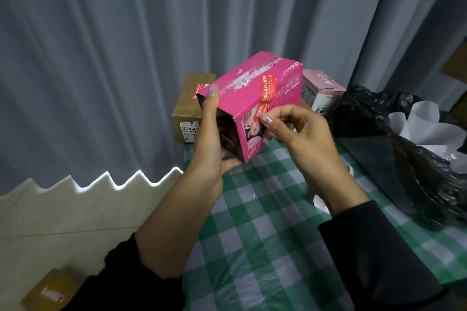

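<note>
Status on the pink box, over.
Left hand holds pink box up. Right hand pinches red tape end at box edge. Black bag at right, clear of hands.

Two hands and black long sleeves

The left sleeve (131,283), in the lower left of the frame, ends at the middle of the forearm; the right sleeve (379,255), in the lower right, ends near the wrist. Both are plain black cloth. The left hand (209,144) and right hand (300,131) have long, rounded nails (266,118) with pale glossy polish.
</note>
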